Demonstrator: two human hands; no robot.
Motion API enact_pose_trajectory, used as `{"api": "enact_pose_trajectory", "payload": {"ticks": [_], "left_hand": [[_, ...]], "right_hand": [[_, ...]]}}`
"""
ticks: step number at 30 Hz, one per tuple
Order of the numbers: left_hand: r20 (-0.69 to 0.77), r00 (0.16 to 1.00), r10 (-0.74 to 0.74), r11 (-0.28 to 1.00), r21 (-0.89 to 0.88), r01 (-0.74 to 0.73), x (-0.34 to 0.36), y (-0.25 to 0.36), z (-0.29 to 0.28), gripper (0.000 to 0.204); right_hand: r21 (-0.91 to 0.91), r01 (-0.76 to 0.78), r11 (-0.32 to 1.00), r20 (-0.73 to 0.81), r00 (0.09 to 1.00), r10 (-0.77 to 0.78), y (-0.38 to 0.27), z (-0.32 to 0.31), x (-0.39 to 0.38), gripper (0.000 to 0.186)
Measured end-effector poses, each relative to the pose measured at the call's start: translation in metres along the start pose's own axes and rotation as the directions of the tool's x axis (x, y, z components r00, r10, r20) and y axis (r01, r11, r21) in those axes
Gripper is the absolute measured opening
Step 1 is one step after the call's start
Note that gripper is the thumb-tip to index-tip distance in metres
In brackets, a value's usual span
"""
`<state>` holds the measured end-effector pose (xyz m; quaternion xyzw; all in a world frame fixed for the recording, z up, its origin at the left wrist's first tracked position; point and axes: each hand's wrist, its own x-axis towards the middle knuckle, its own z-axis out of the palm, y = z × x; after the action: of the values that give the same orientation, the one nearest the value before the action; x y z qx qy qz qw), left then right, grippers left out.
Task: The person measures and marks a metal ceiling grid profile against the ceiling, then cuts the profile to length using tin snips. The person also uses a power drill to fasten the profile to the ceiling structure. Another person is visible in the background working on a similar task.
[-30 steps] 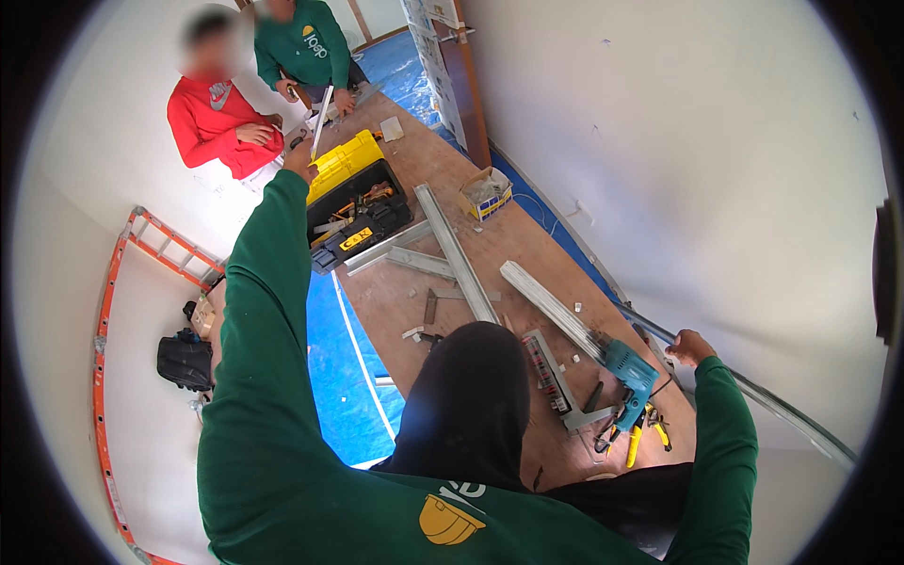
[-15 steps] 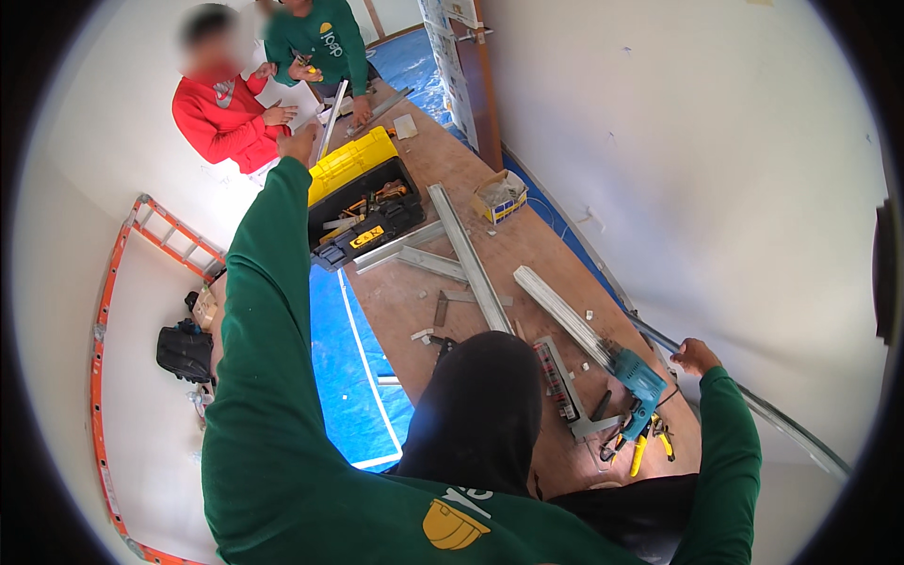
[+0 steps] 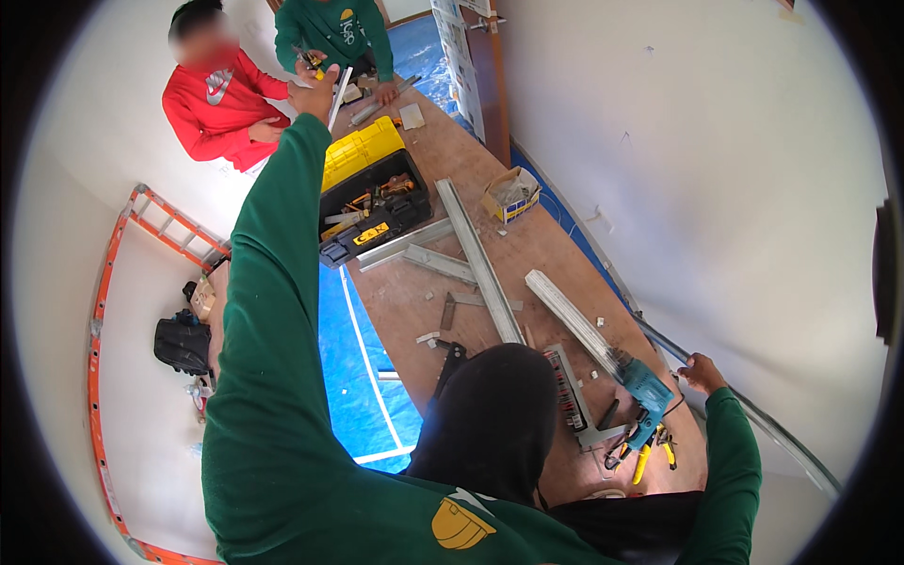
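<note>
My left arm is stretched far ahead, and my left hand (image 3: pixel 312 97) is beside a co-worker's hand with a yellow-and-black hand tool (image 3: pixel 318 72). Thumb and fingers look apart, but the far side of the hand is hidden, so whether it grips the tool is unclear. A narrow pale metal strip (image 3: pixel 341 97) stands tilted just right of it. At the right, my right hand (image 3: pixel 702 374) is closed around a long grey metal profile (image 3: pixel 777 431) that slants along the wall. A teal power drill (image 3: pixel 648 390) lies on the wooden table (image 3: pixel 508 247), left of that hand.
A black toolbox (image 3: pixel 377 226) with a yellow lid and a small box (image 3: pixel 511 193) stand on the table. Metal channels (image 3: pixel 480 264), a caulking gun (image 3: pixel 574 395) and yellow-handled pliers (image 3: pixel 643 461) lie nearer. Two people (image 3: pixel 221 108) are beyond. An orange ladder (image 3: pixel 97 377) is left.
My left hand has moved farther forward, up to the co-worker's hand and the hand tool. The pale strip has shifted slightly away. My right hand keeps its hold on the metal profile.
</note>
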<state>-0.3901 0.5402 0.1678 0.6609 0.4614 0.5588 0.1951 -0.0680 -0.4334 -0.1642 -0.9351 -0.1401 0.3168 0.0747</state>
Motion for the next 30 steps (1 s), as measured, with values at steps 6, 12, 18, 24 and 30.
{"api": "enact_pose_trajectory", "payload": {"ticks": [6,12,18,24,30], "left_hand": [[0.001,0.981,-0.193,0.940,-0.286,0.186,0.029,-0.007,0.023,0.100],[0.099,0.994,0.047,0.986,-0.167,-0.030,0.063,-0.021,0.019,0.062],[-0.040,0.957,0.287,0.957,0.049,-0.285,0.029,0.007,-0.018,0.052],[0.212,0.872,0.441,0.877,-0.307,-0.369,-0.060,0.101,-0.095,0.049],[0.660,0.541,0.522,0.749,-0.658,0.079,-0.248,0.225,-0.082,0.045]], "right_hand": [[0.069,0.044,0.997,-0.007,0.999,-0.043,-0.007,0.002,-0.003,0.055],[0.141,0.087,0.986,-0.026,0.996,-0.084,-0.035,-0.003,-0.015,0.055],[0.102,0.262,0.960,-0.154,0.957,-0.245,-0.097,-0.037,-0.029,0.052],[0.133,0.688,0.714,-0.491,0.671,-0.555,-0.254,-0.119,-0.094,0.047],[0.251,0.906,0.342,-0.563,0.424,-0.709,-0.363,-0.178,-0.201,0.058]]}}
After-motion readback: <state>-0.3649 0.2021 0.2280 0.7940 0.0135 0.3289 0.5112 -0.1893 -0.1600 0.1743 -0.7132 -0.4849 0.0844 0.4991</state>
